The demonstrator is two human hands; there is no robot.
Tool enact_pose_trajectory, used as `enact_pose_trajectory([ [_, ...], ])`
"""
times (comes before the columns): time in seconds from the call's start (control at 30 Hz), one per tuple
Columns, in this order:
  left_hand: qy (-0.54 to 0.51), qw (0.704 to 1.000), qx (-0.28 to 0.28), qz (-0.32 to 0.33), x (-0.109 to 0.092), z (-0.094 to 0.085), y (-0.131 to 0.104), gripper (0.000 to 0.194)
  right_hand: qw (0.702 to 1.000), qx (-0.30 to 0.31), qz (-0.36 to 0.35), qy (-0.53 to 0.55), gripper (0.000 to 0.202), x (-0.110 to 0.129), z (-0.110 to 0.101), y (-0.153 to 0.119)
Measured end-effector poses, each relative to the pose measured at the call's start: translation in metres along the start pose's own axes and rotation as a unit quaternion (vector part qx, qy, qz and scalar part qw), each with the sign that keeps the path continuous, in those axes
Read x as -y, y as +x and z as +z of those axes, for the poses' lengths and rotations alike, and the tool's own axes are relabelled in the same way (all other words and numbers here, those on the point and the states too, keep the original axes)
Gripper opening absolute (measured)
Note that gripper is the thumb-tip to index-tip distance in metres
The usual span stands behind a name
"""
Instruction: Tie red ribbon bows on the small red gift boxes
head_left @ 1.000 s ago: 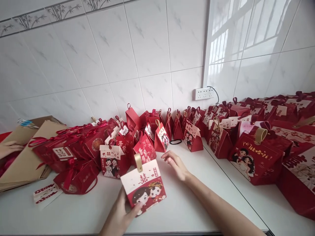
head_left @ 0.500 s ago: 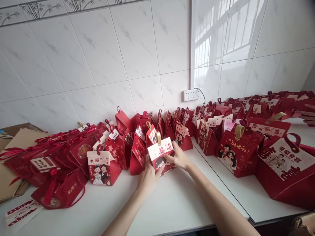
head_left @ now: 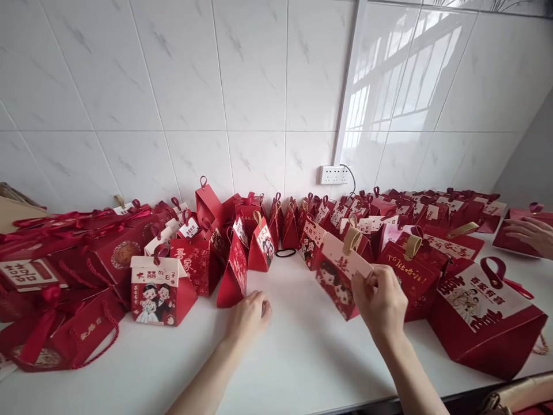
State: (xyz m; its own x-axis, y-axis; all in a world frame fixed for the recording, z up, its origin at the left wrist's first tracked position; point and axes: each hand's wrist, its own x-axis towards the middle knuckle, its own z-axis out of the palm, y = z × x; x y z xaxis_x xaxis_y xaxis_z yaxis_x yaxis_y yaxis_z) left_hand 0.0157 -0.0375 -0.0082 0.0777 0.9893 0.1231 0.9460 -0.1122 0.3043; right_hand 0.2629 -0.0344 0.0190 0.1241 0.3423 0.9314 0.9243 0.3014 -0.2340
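Observation:
My right hand [head_left: 382,300] pinches the upper right corner of a red gift box [head_left: 339,276] with a white flap, a gold loop and cartoon figures. The box tilts above the table, right of centre. My left hand [head_left: 253,317] rests on the white table near the base of a narrow red box [head_left: 235,274], its fingers curled together; I cannot make out anything in them. To its left stands a box with a cartoon couple [head_left: 158,291]. A black ring [head_left: 285,252] lies on the table behind, between small red boxes.
Rows of red boxes [head_left: 432,213] line the tiled wall. Large boxes stand at the right [head_left: 488,317] and ribboned ones at the left [head_left: 64,328]. Another person's hand [head_left: 529,233] touches a box at the far right. A power strip [head_left: 336,174] is on the wall.
The gold-loop box has moved right in my right hand, and my left hand has let go of it. The black ring now shows. The view has shifted right.

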Motion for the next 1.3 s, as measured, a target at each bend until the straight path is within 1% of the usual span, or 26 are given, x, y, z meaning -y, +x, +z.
enact_pose_trajectory([
  [0.03, -0.002, 1.000, 0.002, 0.000, -0.001, -0.001, 0.000, 0.016, 0.999, 0.022, 0.025, -0.041, 0.010, -0.005, 0.000, -0.004],
  [0.07, -0.004, 1.000, 0.003, 0.000, -0.002, -0.001, -0.001, 0.016, 0.993, 0.067, 0.059, -0.078, 0.012, -0.009, 0.001, -0.008],
  [0.1, -0.004, 1.000, 0.005, 0.001, -0.003, -0.002, -0.002, 0.016, 0.981, 0.129, 0.096, -0.111, 0.018, -0.012, 0.003, -0.012],
  [0.17, -0.003, 1.000, 0.007, 0.004, -0.003, -0.002, -0.003, 0.016, 0.937, 0.261, 0.170, -0.157, 0.032, -0.016, 0.008, -0.020],
  [0.2, -0.001, 1.000, 0.008, 0.005, -0.004, -0.002, -0.003, 0.016, 0.913, 0.313, 0.200, -0.170, 0.038, -0.017, 0.010, -0.023],
  [0.27, 0.000, 1.000, 0.011, 0.006, -0.003, -0.002, -0.004, 0.016, 0.876, 0.378, 0.240, -0.180, 0.042, -0.018, 0.014, -0.021],
  [0.33, -0.001, 1.000, 0.013, 0.005, -0.003, -0.001, -0.004, 0.017, 0.860, 0.401, 0.259, -0.179, 0.042, -0.020, 0.018, -0.012],
  [0.47, -0.021, 1.000, 0.010, 0.009, -0.002, 0.000, -0.003, 0.016, 0.838, 0.414, 0.307, -0.182, 0.050, -0.028, 0.023, 0.009],
  [0.53, -0.034, 0.999, 0.001, 0.014, 0.000, 0.000, -0.003, 0.016, 0.821, 0.427, 0.337, -0.173, 0.056, -0.033, 0.024, 0.013],
  [0.63, -0.044, 0.999, -0.014, 0.027, 0.002, 0.001, -0.005, 0.016, 0.814, 0.424, 0.362, -0.163, 0.065, -0.035, 0.020, 0.012],
  [0.7, -0.052, 0.997, -0.023, 0.054, 0.002, 0.002, -0.009, 0.016, 0.805, 0.421, 0.378, -0.179, 0.070, -0.032, 0.014, 0.013],
  [0.77, -0.059, 0.993, -0.024, 0.103, 0.000, 0.003, -0.016, 0.014, 0.782, 0.449, 0.388, -0.192, 0.064, -0.026, 0.006, 0.015],
  [0.8, -0.063, 0.986, -0.037, 0.147, -0.001, 0.003, -0.021, 0.012, 0.771, 0.474, 0.381, -0.191, 0.056, -0.022, 0.003, 0.015],
  [0.83, -0.067, 0.975, -0.067, 0.202, -0.001, 0.001, -0.025, 0.011, 0.767, 0.497, 0.361, -0.185, 0.047, -0.017, 0.000, 0.014],
  [0.87, -0.072, 0.956, -0.117, 0.261, 0.001, -0.004, -0.029, 0.010, 0.769, 0.520, 0.328, -0.174, 0.040, -0.013, -0.001, 0.011],
  [0.93, -0.078, 0.897, -0.261, 0.349, 0.015, -0.021, -0.038, 0.008, 0.782, 0.560, 0.240, -0.133, 0.038, -0.002, -0.001, 0.000],
  [0.97, -0.077, 0.866, -0.340, 0.360, 0.028, -0.033, -0.043, 0.007, 0.784, 0.575, 0.205, -0.114, 0.038, 0.004, -0.001, -0.008],
  [1.0, -0.074, 0.846, -0.406, 0.338, 0.046, -0.048, -0.048, 0.008, 0.786, 0.583, 0.180, -0.096, 0.036, 0.010, 0.000, -0.016],
  [1.07, -0.041, 0.815, -0.523, 0.247, 0.091, -0.079, -0.061, 0.017, 0.795, 0.580, 0.160, -0.076, 0.032, 0.019, 0.001, -0.030],
  [1.1, -0.028, 0.785, -0.592, 0.179, 0.116, -0.092, -0.068, 0.021, 0.801, 0.574, 0.156, -0.071, 0.033, 0.022, 0.000, -0.035],
  [1.13, -0.028, 0.757, -0.646, 0.089, 0.140, -0.103, -0.075, 0.029, 0.807, 0.568, 0.149, -0.067, 0.034, 0.024, 0.000, -0.038],
  [1.17, -0.028, 0.750, -0.660, -0.013, 0.163, -0.111, -0.081, 0.041, 0.812, 0.562, 0.143, -0.067, 0.035, 0.025, -0.001, -0.040],
  [1.2, -0.033, 0.764, -0.634, -0.113, 0.181, -0.115, -0.088, 0.054, 0.814, 0.560, 0.137, -0.070, 0.035, 0.025, -0.001, -0.041],
  [1.23, -0.028, 0.788, -0.583, -0.195, 0.195, -0.117, -0.094, 0.066, 0.814, 0.560, 0.134, -0.075, 0.035, 0.025, -0.002, -0.041],
  [1.27, -0.020, 0.816, -0.521, -0.251, 0.205, -0.117, -0.100, 0.074, 0.816, 0.558, 0.130, -0.076, 0.034, 0.024, -0.002, -0.041],
  [1.3, -0.009, 0.837, -0.464, -0.288, 0.210, -0.115, -0.105, 0.078, 0.818, 0.556, 0.127, -0.078, 0.032, 0.024, -0.002, -0.040],
])
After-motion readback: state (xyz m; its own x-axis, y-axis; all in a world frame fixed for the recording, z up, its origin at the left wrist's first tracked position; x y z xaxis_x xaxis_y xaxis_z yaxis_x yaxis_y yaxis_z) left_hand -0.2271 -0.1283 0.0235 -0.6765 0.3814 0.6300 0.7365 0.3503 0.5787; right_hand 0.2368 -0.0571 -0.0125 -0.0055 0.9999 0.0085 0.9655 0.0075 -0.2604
